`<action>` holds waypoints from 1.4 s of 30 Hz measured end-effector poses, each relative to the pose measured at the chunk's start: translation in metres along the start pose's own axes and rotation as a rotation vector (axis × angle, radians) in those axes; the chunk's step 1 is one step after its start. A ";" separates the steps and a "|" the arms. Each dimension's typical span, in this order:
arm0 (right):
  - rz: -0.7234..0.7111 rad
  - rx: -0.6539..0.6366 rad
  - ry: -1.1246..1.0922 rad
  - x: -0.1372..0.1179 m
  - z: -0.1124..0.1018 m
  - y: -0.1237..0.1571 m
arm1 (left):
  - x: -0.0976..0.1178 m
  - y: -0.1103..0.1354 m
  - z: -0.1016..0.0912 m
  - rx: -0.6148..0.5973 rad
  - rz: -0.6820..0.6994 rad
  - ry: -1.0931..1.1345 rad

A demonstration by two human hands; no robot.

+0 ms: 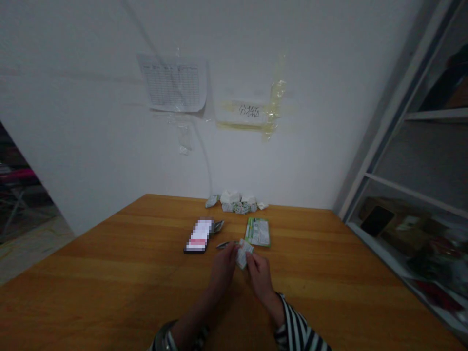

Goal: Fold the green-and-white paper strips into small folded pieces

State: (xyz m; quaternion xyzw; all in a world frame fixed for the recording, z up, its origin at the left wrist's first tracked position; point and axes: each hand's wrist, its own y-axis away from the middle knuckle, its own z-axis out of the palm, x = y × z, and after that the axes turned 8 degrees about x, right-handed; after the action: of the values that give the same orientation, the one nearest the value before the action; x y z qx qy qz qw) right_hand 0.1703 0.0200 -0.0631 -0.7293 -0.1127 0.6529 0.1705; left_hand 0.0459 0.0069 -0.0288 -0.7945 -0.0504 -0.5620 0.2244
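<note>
Both hands meet over the wooden table (pixel 146 292). Between them is a small white printed packet (pixel 243 254), possibly a sachet; its exact kind is too small to tell. The fingers of my left hand (pixel 223 268) pinch its left edge, while my right hand (pixel 260 276) grips the right side with thumb and fingers. A thin dark item (pixel 222 244) lies just beyond the left fingertips, partly hidden. Behind my right hand a flat green-and-white printed pouch (pixel 258 231) rests on the tabletop.
Left of the hands lies a phone (pixel 199 236) with its screen lit, a small crumpled packet (pixel 218 226) touching its right side. Several crumpled white wrappers (pixel 239 204) sit against the wall (pixel 303 161). Shelving (pixel 402 190) holding boxes stands at the right.
</note>
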 end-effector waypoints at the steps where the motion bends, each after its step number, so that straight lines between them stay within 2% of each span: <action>1: 0.006 0.016 -0.005 0.000 0.000 0.000 | 0.000 0.000 0.001 -0.010 0.005 0.022; 4: 0.056 0.068 -0.049 0.000 0.004 0.003 | -0.001 0.000 0.002 -0.018 0.021 0.083; 6: 0.114 0.033 -0.100 -0.001 0.006 0.004 | -0.002 -0.004 0.000 -0.012 0.018 0.115; 9: 0.170 -0.111 -0.186 -0.006 0.001 0.000 | -0.007 -0.014 -0.006 -0.035 -0.013 0.163; 13: 0.149 -0.237 -0.303 -0.019 -0.025 -0.019 | -0.012 -0.024 -0.012 -0.171 -0.080 0.235; 17: 0.175 -0.527 -0.294 -0.027 -0.051 -0.036 | -0.009 -0.018 -0.014 -0.334 -0.150 0.275; 20: 0.173 -0.611 -0.310 -0.023 -0.059 -0.041 | -0.006 -0.013 -0.012 -0.378 -0.164 0.297; 27: 0.150 -0.602 -0.280 -0.012 -0.051 -0.036 | -0.018 -0.020 -0.004 -0.213 -0.094 0.239; 32: 0.151 -0.635 -0.319 -0.020 -0.047 -0.035 | -0.020 -0.022 -0.006 -0.195 -0.001 0.167; 34: 0.124 -0.580 -0.278 -0.020 -0.047 -0.036 | -0.019 -0.020 -0.006 -0.212 0.023 0.150; 39: 0.084 -0.345 -0.104 -0.010 -0.043 -0.035 | -0.016 -0.016 -0.002 -0.247 0.062 0.145; 42: 0.114 -0.298 -0.106 -0.004 -0.039 -0.033 | -0.012 -0.013 -0.001 -0.241 0.074 0.171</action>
State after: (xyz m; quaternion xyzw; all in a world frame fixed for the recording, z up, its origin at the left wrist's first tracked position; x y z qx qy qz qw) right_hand 0.2103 0.0451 -0.0429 -0.7164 -0.1758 0.6750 0.0170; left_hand 0.0359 0.0204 -0.0353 -0.7664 0.0659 -0.6209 0.1512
